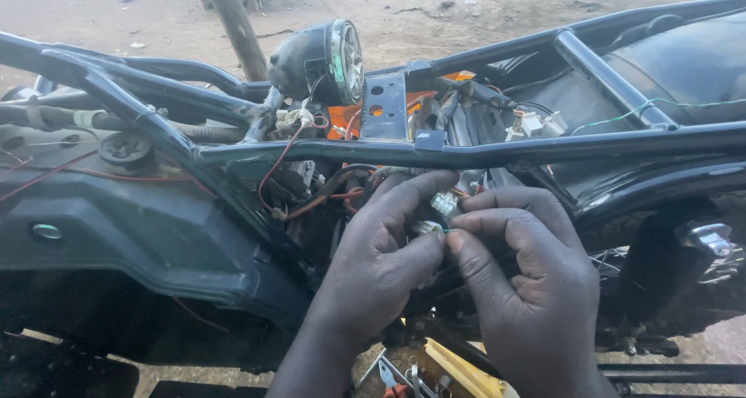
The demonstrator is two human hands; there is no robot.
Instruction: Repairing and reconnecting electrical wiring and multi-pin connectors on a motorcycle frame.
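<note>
- Dirt ground, sandy, littered, outdoors; stripped motorcycle frame fills the view, black tubes, dark side panel at left.
- Left hand pinches small white connector between thumb and forefinger, other fingers curled.
- Right hand nearly closed, thumb and forefinger tips on thin green wire at the connector.
- Connector sits just under frame rail, amid red wires.
- Round chrome-rimmed lamp above.
- Tools at bottom edge cut off, kind unclear; wiring behind hands hidden.

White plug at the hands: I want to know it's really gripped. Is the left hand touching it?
Touching. The head view shows the left hand pinching the small white connector between thumb and forefinger, with no gap visible.
</note>
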